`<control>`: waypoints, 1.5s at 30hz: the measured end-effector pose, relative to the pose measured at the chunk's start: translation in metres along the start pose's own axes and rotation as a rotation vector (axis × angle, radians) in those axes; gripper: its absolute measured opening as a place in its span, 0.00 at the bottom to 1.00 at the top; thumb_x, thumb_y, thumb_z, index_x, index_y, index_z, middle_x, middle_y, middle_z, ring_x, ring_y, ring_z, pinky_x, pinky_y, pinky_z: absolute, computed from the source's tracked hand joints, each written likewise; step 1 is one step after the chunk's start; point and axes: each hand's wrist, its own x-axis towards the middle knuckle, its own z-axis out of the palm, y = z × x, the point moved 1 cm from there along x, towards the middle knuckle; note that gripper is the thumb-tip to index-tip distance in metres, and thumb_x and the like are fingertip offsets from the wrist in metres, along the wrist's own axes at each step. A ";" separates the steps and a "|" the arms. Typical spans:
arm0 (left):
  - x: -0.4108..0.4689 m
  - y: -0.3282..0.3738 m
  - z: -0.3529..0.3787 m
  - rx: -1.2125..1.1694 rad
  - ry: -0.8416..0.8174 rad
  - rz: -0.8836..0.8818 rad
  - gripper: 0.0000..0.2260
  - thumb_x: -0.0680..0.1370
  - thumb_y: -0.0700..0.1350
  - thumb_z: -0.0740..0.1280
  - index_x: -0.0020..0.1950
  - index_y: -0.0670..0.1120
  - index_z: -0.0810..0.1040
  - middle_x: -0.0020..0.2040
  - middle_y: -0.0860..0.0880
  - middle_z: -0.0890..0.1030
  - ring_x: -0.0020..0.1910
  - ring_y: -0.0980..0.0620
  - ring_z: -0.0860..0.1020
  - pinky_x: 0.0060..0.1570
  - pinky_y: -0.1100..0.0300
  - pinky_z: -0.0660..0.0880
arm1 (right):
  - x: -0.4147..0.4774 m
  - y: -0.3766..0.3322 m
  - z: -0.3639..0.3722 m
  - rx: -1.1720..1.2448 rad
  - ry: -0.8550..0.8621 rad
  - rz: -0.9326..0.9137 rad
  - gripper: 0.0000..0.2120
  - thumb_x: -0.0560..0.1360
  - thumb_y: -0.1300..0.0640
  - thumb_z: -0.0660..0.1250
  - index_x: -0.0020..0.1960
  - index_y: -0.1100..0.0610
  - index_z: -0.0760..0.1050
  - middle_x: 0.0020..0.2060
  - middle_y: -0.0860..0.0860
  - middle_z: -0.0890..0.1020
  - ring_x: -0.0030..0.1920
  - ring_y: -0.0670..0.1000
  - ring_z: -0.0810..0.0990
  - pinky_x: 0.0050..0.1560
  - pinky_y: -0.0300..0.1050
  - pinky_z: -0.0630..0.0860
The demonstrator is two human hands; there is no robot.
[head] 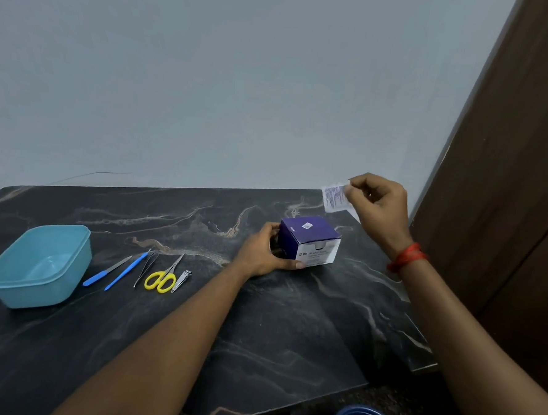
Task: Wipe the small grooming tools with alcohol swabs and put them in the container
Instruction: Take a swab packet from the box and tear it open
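Swab packet (333, 196) pinched high in right hand (378, 204); left hand (263, 254) grips the purple box (309, 241) (tools lie far left).

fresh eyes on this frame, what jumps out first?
The right hand raised at the table's far right, pinching a white swab packet above the purple swab box, which the left hand steadies. Next, at left, the empty teal container with a row of tools beside it, the yellow scissors brightest.

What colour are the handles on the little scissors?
Bright yellow. The scissors lie on the dark table, clearest in the head view.
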 end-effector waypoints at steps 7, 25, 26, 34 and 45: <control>-0.003 0.001 -0.014 -0.016 -0.020 -0.007 0.52 0.62 0.59 0.81 0.79 0.50 0.58 0.77 0.51 0.66 0.74 0.53 0.65 0.72 0.54 0.67 | 0.017 0.001 0.030 0.185 -0.042 0.090 0.06 0.74 0.58 0.71 0.41 0.60 0.82 0.33 0.55 0.81 0.35 0.49 0.76 0.38 0.48 0.74; -0.083 -0.022 -0.159 -0.211 0.300 -0.004 0.08 0.75 0.41 0.74 0.52 0.38 0.84 0.42 0.40 0.85 0.37 0.53 0.83 0.43 0.62 0.81 | -0.036 -0.005 0.209 0.285 -0.500 0.106 0.05 0.76 0.56 0.72 0.51 0.53 0.85 0.36 0.45 0.85 0.34 0.41 0.79 0.36 0.38 0.76; -0.085 -0.026 -0.160 -0.218 0.313 -0.012 0.07 0.75 0.41 0.74 0.50 0.38 0.85 0.41 0.40 0.85 0.37 0.52 0.83 0.43 0.62 0.81 | -0.040 -0.003 0.212 0.319 -0.506 0.123 0.06 0.76 0.57 0.71 0.51 0.54 0.85 0.34 0.44 0.84 0.32 0.41 0.77 0.34 0.36 0.74; -0.090 -0.030 -0.165 -0.289 0.344 -0.031 0.03 0.76 0.38 0.72 0.48 0.40 0.83 0.37 0.43 0.85 0.34 0.53 0.82 0.40 0.64 0.81 | -0.047 -0.004 0.215 0.550 -0.577 0.220 0.10 0.78 0.63 0.67 0.57 0.65 0.82 0.32 0.47 0.83 0.30 0.45 0.74 0.34 0.38 0.73; -0.093 -0.027 -0.162 -0.242 0.358 -0.003 0.04 0.75 0.39 0.73 0.49 0.42 0.84 0.38 0.48 0.86 0.35 0.54 0.83 0.41 0.64 0.81 | -0.051 -0.010 0.209 0.543 -0.536 0.281 0.07 0.77 0.62 0.69 0.53 0.59 0.85 0.32 0.51 0.83 0.33 0.53 0.72 0.34 0.41 0.72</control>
